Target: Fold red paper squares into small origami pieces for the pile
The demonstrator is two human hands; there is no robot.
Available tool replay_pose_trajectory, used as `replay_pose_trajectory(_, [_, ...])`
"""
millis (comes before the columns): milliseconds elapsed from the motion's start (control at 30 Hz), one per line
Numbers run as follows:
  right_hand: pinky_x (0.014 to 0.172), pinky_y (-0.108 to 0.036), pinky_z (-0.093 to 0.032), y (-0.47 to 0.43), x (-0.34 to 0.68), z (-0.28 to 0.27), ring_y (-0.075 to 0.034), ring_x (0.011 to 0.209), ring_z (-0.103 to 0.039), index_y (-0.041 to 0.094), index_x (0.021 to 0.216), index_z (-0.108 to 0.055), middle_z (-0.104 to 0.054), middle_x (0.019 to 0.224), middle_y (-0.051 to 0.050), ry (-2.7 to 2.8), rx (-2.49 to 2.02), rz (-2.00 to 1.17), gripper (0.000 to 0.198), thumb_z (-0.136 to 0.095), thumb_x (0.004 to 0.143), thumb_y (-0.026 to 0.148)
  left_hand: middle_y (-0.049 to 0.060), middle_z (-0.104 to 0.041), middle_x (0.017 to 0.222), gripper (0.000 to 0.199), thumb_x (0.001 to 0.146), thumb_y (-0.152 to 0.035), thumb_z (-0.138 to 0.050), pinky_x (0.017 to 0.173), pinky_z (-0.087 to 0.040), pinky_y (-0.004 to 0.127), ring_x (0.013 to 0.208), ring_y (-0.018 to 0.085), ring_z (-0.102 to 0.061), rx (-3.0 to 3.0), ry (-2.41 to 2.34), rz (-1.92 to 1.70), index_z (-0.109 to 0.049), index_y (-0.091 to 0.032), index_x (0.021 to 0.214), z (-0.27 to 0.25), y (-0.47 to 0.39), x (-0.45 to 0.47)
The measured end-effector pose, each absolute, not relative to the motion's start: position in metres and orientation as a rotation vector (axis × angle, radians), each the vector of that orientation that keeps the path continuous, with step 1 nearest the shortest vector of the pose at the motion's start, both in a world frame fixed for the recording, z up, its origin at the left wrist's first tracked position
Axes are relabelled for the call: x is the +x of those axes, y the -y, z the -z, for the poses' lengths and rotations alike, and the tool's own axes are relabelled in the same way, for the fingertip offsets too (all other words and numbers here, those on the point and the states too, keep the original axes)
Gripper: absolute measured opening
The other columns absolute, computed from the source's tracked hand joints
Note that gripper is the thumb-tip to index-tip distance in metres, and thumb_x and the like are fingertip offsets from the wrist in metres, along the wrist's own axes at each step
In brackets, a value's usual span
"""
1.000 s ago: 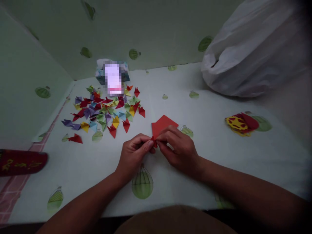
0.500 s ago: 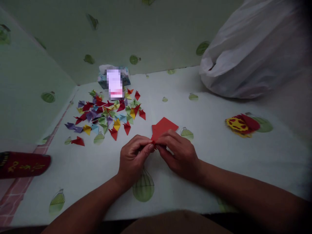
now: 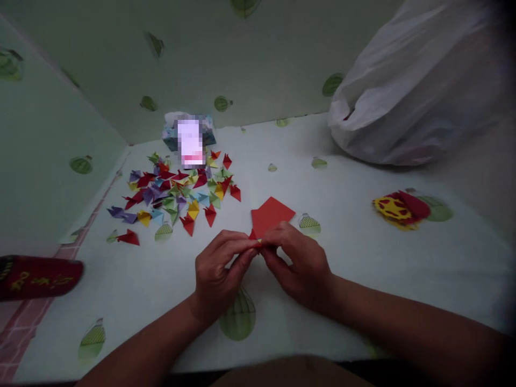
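Between my fingertips is a small folded piece of red paper (image 3: 253, 235), mostly covered by the fingers. My left hand (image 3: 221, 269) pinches it from the left with thumb and forefinger. My right hand (image 3: 298, 260) pinches its other side, and the two sets of fingertips nearly meet. Just beyond the hands, flat red paper squares (image 3: 272, 212) lie on the table, their near corner hidden by my right hand. To the left spreads a pile of folded paper cranes (image 3: 177, 196) in red, yellow, green, blue and purple.
A lit phone (image 3: 191, 142), blurred out, leans on a tissue box (image 3: 169, 137) behind the pile. At the back right sits a large white plastic bag (image 3: 387, 123). Red and yellow paper cut-outs (image 3: 399, 208) lie right. A dark red object with gold characters (image 3: 44, 277) is far left.
Both hands stay pinched on the small red paper, with the fingers shifted slightly and a pale spot now showing between them. The whole view has moved a little.
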State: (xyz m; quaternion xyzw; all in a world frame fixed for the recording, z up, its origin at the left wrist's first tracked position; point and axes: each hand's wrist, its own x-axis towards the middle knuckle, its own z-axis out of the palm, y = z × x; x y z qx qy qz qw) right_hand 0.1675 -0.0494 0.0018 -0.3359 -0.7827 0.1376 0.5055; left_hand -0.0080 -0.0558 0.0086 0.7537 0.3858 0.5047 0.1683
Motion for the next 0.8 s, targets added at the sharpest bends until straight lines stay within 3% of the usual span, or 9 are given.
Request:
replay_pose_trajectory(433, [0.065, -0.029, -0.05, 0.058, 0.1676, -0.0077, -0.016, 0.072, -0.063, 0.021, 0.107, -0.059, -0.07, 0.084, -0.003, 1.896, -0.819, -0.278, 0.022, -0.06, 0.094, 0.004, 0.003, -0.072, 0.094, 0.021, 0.09, -0.004, -0.068, 0.08, -0.06, 0.022, 0.087, 0.012, -0.071, 2.238, -1.15, -1.479, -0.074, -0.019, 0.104, -0.0114, 0.0575, -0.0093])
replay_pose_trajectory(800, [0.061, -0.027, -0.049, 0.0556, 0.1676, -0.0056, -0.014, 0.066, -0.06, 0.02, 0.104, -0.06, -0.067, 0.08, -0.001, 1.817, -0.754, -0.478, 0.017, -0.058, 0.094, 0.006, 0.003, -0.074, 0.093, 0.014, 0.093, -0.01, -0.069, 0.075, -0.062, 0.022, 0.084, 0.012, -0.072, 2.356, -1.119, -1.54, -0.073, -0.019, 0.102, -0.0128, 0.0546, -0.0111])
